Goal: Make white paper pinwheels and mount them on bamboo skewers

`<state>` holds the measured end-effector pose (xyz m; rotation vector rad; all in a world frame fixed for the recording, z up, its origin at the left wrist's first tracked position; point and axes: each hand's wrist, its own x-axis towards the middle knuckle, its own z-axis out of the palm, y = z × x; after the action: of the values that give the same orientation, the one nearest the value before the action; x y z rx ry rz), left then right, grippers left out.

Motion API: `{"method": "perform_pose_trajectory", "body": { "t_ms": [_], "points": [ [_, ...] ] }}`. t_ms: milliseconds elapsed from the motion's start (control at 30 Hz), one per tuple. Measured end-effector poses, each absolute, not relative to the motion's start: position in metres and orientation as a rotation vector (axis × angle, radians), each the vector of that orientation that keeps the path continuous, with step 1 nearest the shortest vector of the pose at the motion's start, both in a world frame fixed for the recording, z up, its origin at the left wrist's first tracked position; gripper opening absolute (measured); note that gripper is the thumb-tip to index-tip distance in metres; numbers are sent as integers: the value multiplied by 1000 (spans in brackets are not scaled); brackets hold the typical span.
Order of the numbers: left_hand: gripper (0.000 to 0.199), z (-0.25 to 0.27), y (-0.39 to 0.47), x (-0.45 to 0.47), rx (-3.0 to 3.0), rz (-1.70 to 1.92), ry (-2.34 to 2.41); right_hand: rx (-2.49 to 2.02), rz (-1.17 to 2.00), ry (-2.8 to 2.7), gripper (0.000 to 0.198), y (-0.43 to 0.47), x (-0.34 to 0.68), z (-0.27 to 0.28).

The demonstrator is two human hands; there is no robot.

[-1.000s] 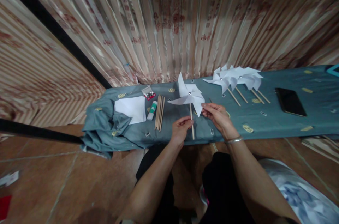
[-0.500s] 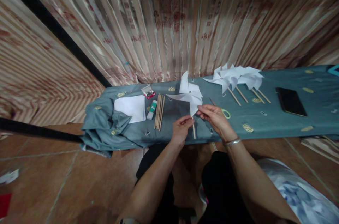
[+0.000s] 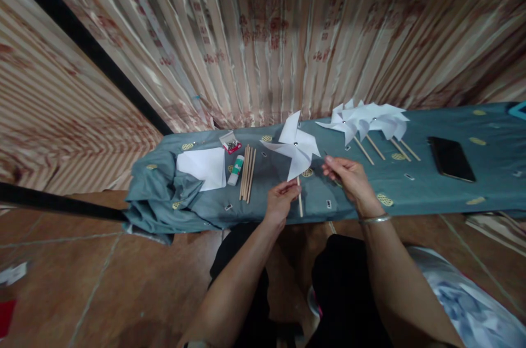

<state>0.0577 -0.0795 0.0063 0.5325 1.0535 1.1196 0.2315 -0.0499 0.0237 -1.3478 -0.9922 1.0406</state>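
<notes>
My left hand (image 3: 281,198) pinches the wooden stick (image 3: 300,203) of a white paper pinwheel (image 3: 299,152) just below its blades. A small shiny pin marks the pinwheel's centre. To the right, apart from the blades, my right hand (image 3: 344,172) has its fingers curled together, and no object shows in them. It covers most of a pair of scissors (image 3: 326,153), of which a blade tip shows. Further right, several finished pinwheels (image 3: 376,119) lie overlapping on the cloth.
On the green cloth-covered table (image 3: 415,192) lie wooden sticks (image 3: 247,175), a glue stick (image 3: 235,171), a small box of pins (image 3: 230,142), white paper sheets (image 3: 205,167) and a dark phone (image 3: 451,158). A striped curtain (image 3: 263,35) hangs behind. A plastic bag (image 3: 472,304) sits on the floor.
My right hand has let go of the pinwheel's lower blade and moved right, over the scissors. The blades have turned a little. My left hand stays on the stick.
</notes>
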Motion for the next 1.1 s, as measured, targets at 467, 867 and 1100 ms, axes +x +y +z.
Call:
{"method": "perform_pose_trajectory", "body": {
  "t_ms": [467,867,1100],
  "points": [
    [30,9,-85,58,536,976,1009,-1315,824,-875,34,-20,254,9],
    [29,8,-85,58,539,1022,980,-1312,865,-795,27,-23,249,12],
    [31,7,-84,58,534,1040,998,-1352,869,-849,25,-29,243,20]
  ]
}}
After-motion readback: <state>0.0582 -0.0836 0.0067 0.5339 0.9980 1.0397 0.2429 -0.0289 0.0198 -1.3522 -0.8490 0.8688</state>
